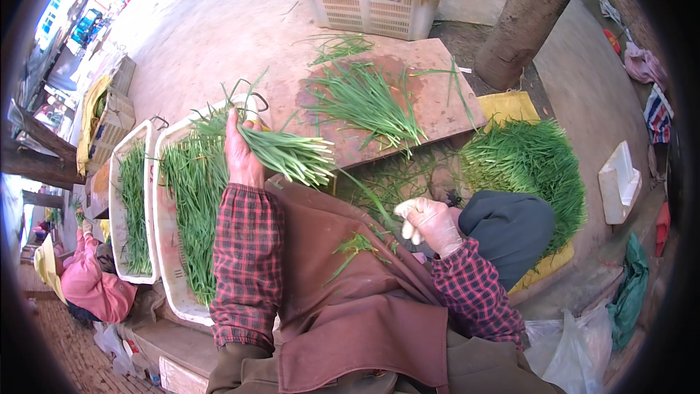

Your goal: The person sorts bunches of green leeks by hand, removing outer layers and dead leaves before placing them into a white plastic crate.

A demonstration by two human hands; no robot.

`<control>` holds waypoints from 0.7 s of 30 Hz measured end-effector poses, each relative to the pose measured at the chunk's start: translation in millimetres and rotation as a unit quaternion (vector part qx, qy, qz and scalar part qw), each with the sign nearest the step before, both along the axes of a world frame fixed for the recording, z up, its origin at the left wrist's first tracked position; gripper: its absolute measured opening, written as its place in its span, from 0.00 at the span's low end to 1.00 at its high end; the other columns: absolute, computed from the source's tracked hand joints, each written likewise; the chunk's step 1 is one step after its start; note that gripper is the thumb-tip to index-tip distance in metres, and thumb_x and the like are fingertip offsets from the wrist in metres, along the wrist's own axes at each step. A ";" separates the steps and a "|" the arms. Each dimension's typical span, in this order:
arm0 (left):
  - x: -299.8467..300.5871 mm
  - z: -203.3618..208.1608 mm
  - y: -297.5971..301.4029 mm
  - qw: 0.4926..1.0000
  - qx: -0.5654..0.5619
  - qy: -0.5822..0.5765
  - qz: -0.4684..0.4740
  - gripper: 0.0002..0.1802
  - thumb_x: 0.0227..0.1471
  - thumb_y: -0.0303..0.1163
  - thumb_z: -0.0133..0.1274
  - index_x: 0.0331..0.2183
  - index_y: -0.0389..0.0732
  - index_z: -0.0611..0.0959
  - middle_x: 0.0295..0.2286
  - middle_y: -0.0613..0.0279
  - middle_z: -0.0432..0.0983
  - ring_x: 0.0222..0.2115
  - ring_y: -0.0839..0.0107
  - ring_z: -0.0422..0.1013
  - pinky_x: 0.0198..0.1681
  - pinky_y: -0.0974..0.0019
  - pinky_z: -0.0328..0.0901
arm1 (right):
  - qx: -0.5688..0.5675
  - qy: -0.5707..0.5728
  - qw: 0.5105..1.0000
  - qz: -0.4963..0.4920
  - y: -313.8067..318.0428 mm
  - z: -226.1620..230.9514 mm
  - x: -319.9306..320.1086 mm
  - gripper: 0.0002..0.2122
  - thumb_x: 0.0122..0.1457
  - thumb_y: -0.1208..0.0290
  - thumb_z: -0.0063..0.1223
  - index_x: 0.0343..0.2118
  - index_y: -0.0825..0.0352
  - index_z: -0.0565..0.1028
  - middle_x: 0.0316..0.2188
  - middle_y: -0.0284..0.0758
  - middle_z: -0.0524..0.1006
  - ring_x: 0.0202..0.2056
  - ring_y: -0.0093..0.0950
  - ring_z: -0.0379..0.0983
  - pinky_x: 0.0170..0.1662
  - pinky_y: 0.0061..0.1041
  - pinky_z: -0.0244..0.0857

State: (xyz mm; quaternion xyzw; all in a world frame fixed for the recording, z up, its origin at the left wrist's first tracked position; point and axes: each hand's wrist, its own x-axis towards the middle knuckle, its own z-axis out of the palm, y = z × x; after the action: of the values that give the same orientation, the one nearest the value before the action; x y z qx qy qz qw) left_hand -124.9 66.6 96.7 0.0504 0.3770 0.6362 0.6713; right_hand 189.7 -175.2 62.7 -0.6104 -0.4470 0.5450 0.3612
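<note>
My left hand is closed round a bunch of garlic chives, pale stem ends pointing right, above the edge of a white crate filled with chives. My right hand, in a thin pale glove, is held over the apron near my knee with its fingers curled in. A long green leaf runs close to its fingertips; whether they grip it, I cannot tell. Ahead, a loose pile of chives lies on a low board. Scraps of leaf rest on my brown apron.
To the right, a large heap of chives lies on yellow sacking. A second chive crate stands at left, near a person in pink. A covered crate, a tree trunk and a white foam box stand around.
</note>
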 end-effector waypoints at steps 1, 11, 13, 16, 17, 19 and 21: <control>-2.3 1.7 0.1 1.000 -0.010 0.020 0.009 0.25 0.59 0.51 0.55 0.19 0.48 0.69 0.15 0.69 0.64 0.18 0.74 0.64 0.23 0.67 0.63 | 0.015 -0.136 0.990 0.034 2.3 -5.9 0.6 0.12 0.66 0.66 0.48 0.35 0.68 0.80 0.20 0.31 0.78 0.18 0.15 0.70 0.20 0.17 0.62; 7.9 14.0 -8.7 0.999 0.014 -0.002 -0.033 0.25 0.58 0.49 0.56 0.17 0.49 0.66 0.14 0.70 0.61 0.16 0.75 0.61 0.21 0.69 0.60 | 0.167 -0.039 0.985 0.015 40.8 24.0 -37.2 0.36 0.57 0.64 0.62 0.65 0.71 0.58 0.59 0.42 0.70 0.30 0.20 0.73 0.42 0.23 0.70; 14.1 13.6 -10.8 0.995 0.040 -0.017 -0.090 0.29 0.60 0.49 0.54 0.13 0.50 0.64 0.12 0.67 0.62 0.16 0.73 0.63 0.23 0.67 0.64 | 0.113 0.115 0.986 0.040 53.7 21.0 -53.8 0.38 0.59 0.64 0.61 0.66 0.73 0.53 0.61 0.42 0.67 0.31 0.20 0.74 0.40 0.23 0.70; 13.7 8.6 -14.8 0.979 0.051 -0.091 -0.174 0.29 0.61 0.49 0.52 0.12 0.49 0.68 0.13 0.66 0.63 0.18 0.73 0.64 0.23 0.66 0.63 | 0.040 0.291 0.955 0.030 61.7 15.4 -70.6 0.24 0.63 0.68 0.55 0.59 0.74 0.66 0.34 0.34 0.77 0.23 0.17 0.70 0.27 0.16 0.64; 7.1 3.2 -12.3 0.966 0.068 -0.125 -0.214 0.29 0.62 0.49 0.51 0.12 0.49 0.69 0.13 0.66 0.64 0.19 0.72 0.65 0.24 0.66 0.64 | 0.025 0.308 0.950 0.036 59.4 17.8 -66.3 0.21 0.63 0.68 0.55 0.54 0.75 0.69 0.29 0.33 0.76 0.21 0.17 0.69 0.25 0.16 0.62; -6.1 -1.5 -14.0 0.958 0.100 -0.157 -0.220 0.27 0.64 0.49 0.48 0.15 0.47 0.72 0.16 0.65 0.66 0.20 0.71 0.66 0.28 0.66 0.67 | -0.010 0.346 0.937 0.053 52.5 21.5 -55.8 0.15 0.63 0.68 0.55 0.46 0.77 0.75 0.21 0.30 0.74 0.16 0.17 0.65 0.22 0.16 0.58; -17.3 -8.2 -15.8 0.942 0.146 -0.197 -0.229 0.26 0.66 0.49 0.41 0.20 0.46 0.74 0.19 0.65 0.69 0.22 0.70 0.68 0.31 0.65 0.70 | -0.019 0.367 0.930 0.017 34.2 32.0 -41.2 0.12 0.63 0.69 0.53 0.38 0.76 0.77 0.16 0.28 0.71 0.14 0.14 0.59 0.17 0.16 0.50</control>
State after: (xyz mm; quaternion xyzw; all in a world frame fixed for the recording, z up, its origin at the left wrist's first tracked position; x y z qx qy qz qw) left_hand -142.2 50.8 88.5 0.1060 0.1185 0.5104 0.8451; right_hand 148.5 -140.9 94.7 -0.3669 -0.2832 0.7452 0.4795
